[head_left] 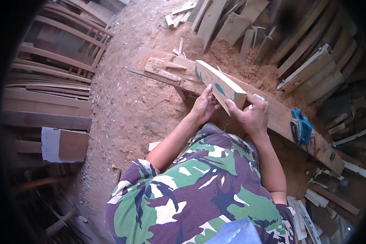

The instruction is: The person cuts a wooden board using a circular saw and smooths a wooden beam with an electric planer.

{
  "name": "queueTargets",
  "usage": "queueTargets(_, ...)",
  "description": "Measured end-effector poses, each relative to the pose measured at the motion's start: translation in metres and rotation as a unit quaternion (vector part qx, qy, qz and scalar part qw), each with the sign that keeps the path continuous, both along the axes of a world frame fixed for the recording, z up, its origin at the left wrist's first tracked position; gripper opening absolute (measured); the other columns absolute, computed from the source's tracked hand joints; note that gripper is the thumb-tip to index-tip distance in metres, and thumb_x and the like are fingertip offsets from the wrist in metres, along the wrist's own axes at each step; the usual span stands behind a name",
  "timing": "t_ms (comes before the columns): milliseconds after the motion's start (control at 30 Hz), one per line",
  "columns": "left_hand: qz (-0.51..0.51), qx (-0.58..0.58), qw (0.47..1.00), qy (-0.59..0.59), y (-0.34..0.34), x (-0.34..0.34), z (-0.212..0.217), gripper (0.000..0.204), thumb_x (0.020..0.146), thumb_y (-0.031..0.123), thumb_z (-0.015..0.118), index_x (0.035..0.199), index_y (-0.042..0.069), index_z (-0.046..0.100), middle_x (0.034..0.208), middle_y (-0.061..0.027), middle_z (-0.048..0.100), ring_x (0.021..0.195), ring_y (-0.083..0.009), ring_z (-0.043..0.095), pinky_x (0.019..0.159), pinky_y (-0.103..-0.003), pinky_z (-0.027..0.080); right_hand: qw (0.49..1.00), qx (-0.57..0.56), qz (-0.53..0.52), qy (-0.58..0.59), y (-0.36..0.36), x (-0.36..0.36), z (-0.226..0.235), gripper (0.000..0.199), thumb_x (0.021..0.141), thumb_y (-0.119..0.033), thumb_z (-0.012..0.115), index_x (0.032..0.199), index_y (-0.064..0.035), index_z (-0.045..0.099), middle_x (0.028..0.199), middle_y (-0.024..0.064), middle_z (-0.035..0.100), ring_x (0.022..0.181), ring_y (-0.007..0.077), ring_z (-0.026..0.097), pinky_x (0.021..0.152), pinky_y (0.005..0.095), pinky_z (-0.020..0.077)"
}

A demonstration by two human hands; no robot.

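Right hand (255, 116) grips the green-marked plank (220, 87) at its four-o'clock end, left hand (202, 106) half-open against its side; a slack left hold could let it slip against the desk (277, 118).

One left hand (204, 107) and one right hand (255, 116) are in view. There is one thick plank (223, 86), one blue planer (300, 127), one tabletop (281, 123), one camouflage shirt (183, 195) and one two-toned panel (72, 145). The leaning boards (232, 29) number more than ten, too overlapped for an exact count.
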State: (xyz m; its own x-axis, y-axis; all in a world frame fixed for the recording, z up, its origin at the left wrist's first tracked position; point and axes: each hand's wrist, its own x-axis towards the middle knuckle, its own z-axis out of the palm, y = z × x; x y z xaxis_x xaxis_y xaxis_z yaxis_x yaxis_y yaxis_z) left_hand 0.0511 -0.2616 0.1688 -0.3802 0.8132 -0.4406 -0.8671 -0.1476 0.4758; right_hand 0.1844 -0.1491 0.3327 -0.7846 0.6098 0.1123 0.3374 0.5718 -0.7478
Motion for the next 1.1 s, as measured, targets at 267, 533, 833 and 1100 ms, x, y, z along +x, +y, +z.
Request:
queueTargets(267,0.059,0.024,0.998,-0.017,0.013,-0.003,-0.002,0.05,0.11,0.048,0.052,0.141,0.009,0.056,0.132,-0.0077,0.066,0.122,-0.0197,0.061,0.107,-0.041,0.048,0.998,-0.043,0.026,0.038,0.022,-0.013,-0.005,0.038,0.086,-0.035,0.086,0.098,0.0001,0.081,0.075,0.0085,0.078,0.067,0.0128,0.073,0.062,0.0293,0.0556)
queueTargets(533,0.14,-0.005,0.99,0.01,0.035,0.02,-0.011,0.052,0.11,0.049,0.051,0.146,0.01,0.052,0.13,-0.0086,0.066,0.122,-0.0223,0.062,0.107,-0.042,0.048,0.988,-0.077,0.12,0.054,0.06,0.0,-0.006,0.046,0.083,-0.04,0.087,0.104,-0.0002,0.081,0.085,0.0138,0.079,0.075,0.0204,0.077,0.069,0.0332,0.0585)
queueTargets(833,0.21,-0.165,0.961,-0.067,0.045,0.09,-0.032,0.065,0.09,0.049,0.079,0.13,0.008,0.048,0.096,-0.009,0.061,0.072,-0.023,0.067,0.063,-0.046,0.065,0.949,0.034,0.278,-0.145,0.164,0.075,-0.136,0.068,0.078,-0.055,0.086,0.126,-0.0082,0.073,0.124,0.0226,0.071,0.119,0.0325,0.068,0.098,0.0423,0.0542)
queueTargets(1100,0.267,-0.167,0.949,-0.012,0.067,0.161,-0.129,0.064,0.094,0.047,0.071,0.127,-0.005,0.055,0.101,-0.016,0.069,0.088,-0.0281,0.073,0.081,-0.045,0.065,0.921,0.255,0.276,-0.102,0.22,0.124,-0.325,0.068,0.076,-0.039,0.083,0.14,-0.0245,0.067,0.139,0.0272,0.056,0.129,0.0449,0.053,0.108,0.0595,0.0415)
